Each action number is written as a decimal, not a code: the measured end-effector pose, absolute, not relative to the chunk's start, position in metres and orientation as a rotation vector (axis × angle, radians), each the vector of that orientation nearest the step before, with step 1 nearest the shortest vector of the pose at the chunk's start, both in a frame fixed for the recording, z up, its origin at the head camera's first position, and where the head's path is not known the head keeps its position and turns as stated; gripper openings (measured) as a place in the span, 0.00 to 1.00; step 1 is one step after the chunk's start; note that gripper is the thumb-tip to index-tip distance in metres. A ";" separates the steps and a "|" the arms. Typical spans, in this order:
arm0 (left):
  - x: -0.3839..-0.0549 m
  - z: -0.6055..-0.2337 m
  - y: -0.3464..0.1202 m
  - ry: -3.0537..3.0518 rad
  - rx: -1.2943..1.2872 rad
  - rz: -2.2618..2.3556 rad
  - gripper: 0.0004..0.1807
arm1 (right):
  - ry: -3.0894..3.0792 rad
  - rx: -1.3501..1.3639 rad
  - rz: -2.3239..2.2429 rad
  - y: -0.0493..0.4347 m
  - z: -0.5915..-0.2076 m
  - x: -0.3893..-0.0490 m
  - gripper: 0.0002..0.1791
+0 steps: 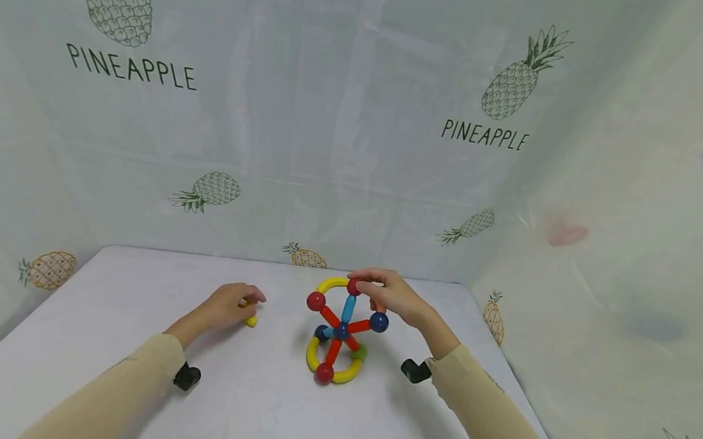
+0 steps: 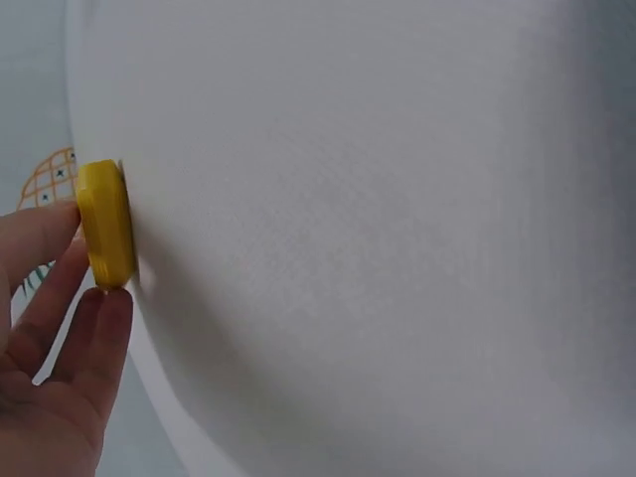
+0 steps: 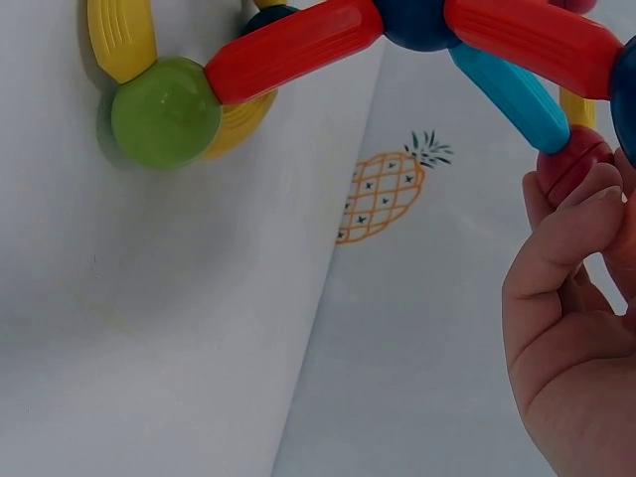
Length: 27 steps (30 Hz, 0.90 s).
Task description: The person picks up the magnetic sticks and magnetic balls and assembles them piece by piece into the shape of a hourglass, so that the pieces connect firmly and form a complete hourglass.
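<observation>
My left hand (image 1: 227, 306) pinches a yellow curved magnetic stick (image 2: 106, 224) between thumb and fingertips, low over the white table. To its right stands a magnetic ball-and-stick structure (image 1: 333, 352). My right hand (image 1: 393, 297) grips the red ball (image 1: 354, 287) at its top. Red and light blue sticks radiate from the dark blue center ball (image 1: 342, 332). A dark blue ball (image 1: 379, 322) ends the stick just below my right hand. Yellow curved sticks form the base, joined at a green ball (image 3: 167, 113) and a front red ball (image 1: 324, 373).
The white table (image 1: 271, 422) meets a pineapple-print curtain (image 1: 308, 139) at the back, and similar sheeting (image 1: 634, 293) hangs along the right side. Black camera mounts (image 1: 187, 377) sit below both wrists, near the tabletop.
</observation>
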<state>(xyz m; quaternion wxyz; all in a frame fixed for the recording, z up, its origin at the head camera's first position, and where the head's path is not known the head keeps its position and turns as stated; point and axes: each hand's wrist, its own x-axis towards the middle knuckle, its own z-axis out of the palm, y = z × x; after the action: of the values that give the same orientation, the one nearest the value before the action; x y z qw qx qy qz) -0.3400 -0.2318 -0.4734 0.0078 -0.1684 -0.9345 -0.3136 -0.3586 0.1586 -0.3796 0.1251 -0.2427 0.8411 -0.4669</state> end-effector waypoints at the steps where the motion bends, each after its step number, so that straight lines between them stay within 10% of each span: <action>1: -0.340 -0.473 -0.231 -2.920 -0.527 -0.990 0.15 | 2.452 -0.709 -1.359 0.159 -0.380 -0.358 0.22; 27: -0.324 -0.461 -0.214 -3.015 -0.283 -1.150 0.16 | 2.436 -0.671 -1.402 0.162 -0.382 -0.355 0.22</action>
<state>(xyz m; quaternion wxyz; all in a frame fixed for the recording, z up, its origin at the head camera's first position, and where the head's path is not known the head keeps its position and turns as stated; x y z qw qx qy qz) -0.3243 -0.2144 -0.4608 -0.0487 -0.0873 -0.9296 -0.3546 -0.3549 0.1624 -0.3819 0.1256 -0.2302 0.8365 -0.4812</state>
